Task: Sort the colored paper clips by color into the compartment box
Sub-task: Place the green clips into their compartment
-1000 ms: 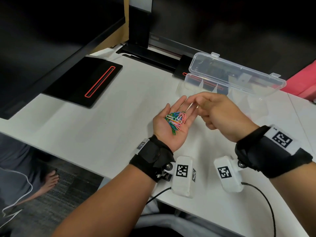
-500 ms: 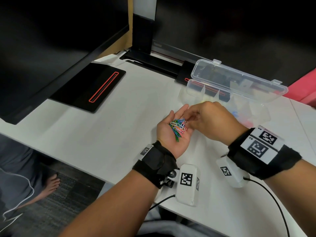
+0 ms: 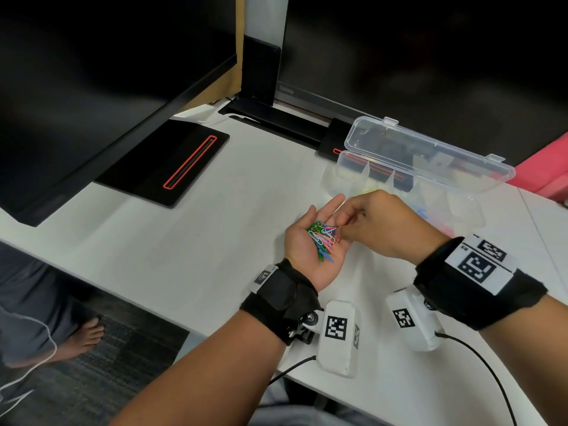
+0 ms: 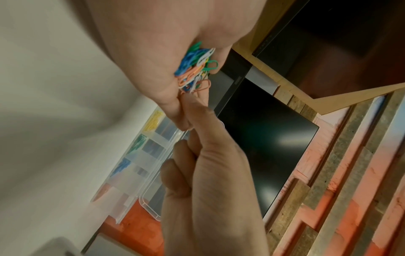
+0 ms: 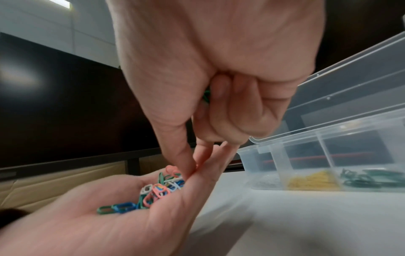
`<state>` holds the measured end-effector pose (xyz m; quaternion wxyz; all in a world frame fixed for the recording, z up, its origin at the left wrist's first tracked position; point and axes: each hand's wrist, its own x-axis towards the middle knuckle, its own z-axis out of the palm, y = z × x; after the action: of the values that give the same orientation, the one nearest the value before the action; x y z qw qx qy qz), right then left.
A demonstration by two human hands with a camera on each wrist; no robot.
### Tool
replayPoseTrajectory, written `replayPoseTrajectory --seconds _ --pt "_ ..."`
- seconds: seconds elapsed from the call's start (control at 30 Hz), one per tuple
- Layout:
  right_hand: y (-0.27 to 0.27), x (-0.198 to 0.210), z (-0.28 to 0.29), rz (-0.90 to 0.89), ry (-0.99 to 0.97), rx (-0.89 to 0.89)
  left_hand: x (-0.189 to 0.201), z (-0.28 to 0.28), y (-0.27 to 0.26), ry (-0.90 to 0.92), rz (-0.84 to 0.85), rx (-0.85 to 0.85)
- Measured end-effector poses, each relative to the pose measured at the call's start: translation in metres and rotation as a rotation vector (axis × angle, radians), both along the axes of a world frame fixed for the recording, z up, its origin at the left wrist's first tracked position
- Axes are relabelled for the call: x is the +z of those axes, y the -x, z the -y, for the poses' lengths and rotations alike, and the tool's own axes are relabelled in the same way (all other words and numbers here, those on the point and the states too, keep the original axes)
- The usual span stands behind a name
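My left hand (image 3: 299,252) lies palm up over the white table, fingers relaxed, with a pile of mixed paper clips (image 3: 322,241) in the palm: green, blue, pink, white. My right hand (image 3: 387,226) is palm down beside it. Its thumb (image 5: 186,161) and forefinger tips are down at the far edge of the pile (image 5: 157,190), by a pink clip. A green clip (image 5: 206,97) is tucked under its curled fingers. The clear compartment box (image 3: 461,207) stands open just behind the hands, holding yellow clips (image 5: 311,181) and green clips (image 5: 372,180) in separate compartments.
The box lid (image 3: 427,155) leans back toward a black monitor. A black monitor base (image 3: 166,161) with a red line lies at the left. A red object (image 3: 547,173) sits at the far right. The table edge runs near my forearms; a bare foot (image 3: 86,336) is on the floor.
My right hand has turned palm down and dropped from the left fingertips onto the pile. The left hand has stayed palm up under the clips.
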<state>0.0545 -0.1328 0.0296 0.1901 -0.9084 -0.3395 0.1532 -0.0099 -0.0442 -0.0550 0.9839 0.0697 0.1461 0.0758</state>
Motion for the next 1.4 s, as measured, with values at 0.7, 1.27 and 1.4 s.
replayPoseTrajectory --seconds 0.7,1.27,1.4 --pt "-0.001 0.005 -0.007 0.013 0.013 -0.021 -0.001 -0.001 0.000 0.074 0.048 -0.006" --pt "-0.009 0.009 0.012 -1.273 -0.952 -0.325 0.000 -0.001 -0.001 0.066 0.041 -0.005" --pt "-0.010 0.011 0.009 -1.271 -0.988 -0.287 -0.002 -0.002 0.000 0.064 0.046 -0.005"
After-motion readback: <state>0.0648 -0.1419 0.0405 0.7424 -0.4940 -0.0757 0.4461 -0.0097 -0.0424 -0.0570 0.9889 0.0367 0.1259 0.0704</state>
